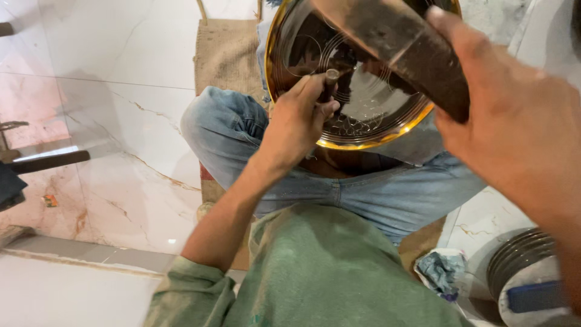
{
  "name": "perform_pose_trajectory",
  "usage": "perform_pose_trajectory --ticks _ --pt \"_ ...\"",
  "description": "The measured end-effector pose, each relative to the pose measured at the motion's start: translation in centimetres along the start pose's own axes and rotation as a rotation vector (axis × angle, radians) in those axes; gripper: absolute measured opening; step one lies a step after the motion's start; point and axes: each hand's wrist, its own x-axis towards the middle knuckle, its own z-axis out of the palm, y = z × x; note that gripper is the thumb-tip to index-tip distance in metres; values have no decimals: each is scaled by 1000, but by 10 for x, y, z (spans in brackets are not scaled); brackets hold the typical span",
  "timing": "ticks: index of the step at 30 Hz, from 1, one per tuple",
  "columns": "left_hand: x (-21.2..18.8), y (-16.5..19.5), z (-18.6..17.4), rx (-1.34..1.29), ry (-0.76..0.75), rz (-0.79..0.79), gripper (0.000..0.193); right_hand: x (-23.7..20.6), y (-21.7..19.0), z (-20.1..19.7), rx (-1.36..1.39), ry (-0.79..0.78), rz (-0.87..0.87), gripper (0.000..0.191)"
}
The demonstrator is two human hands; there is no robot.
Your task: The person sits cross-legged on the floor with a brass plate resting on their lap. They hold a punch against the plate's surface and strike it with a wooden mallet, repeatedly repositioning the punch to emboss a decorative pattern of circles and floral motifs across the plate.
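- The plate (363,103) is round and shiny, with a gold rim; it rests tilted on the person's lap, over the jeans (375,194), and engraved lines and small circles already show on its face.
- The step in hand seems to be engraving: a punch (330,85) stands on the plate, near the pattern.
- The left hand (299,121) is closed around the punch and holds its tip on the metal, wrist bent down.
- The right hand (514,121) is closed around a hammer (399,48), raised above the plate, close to the camera.
- The next move, I judge, calls for a short, straight blow on the punch head, with the tip kept steady.
- A stack of plates (520,254) lies on the floor (121,121), at the right.
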Motion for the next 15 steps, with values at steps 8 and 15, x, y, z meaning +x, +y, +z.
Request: perform_pose_trajectory --ticks 8,15 --pt "35 -3 -15 -151 -364 248 38 -61 -6 57 195 148 188 80" --pt "1 5 -4 -123 33 -34 48 -61 14 70 260 196 313 90"
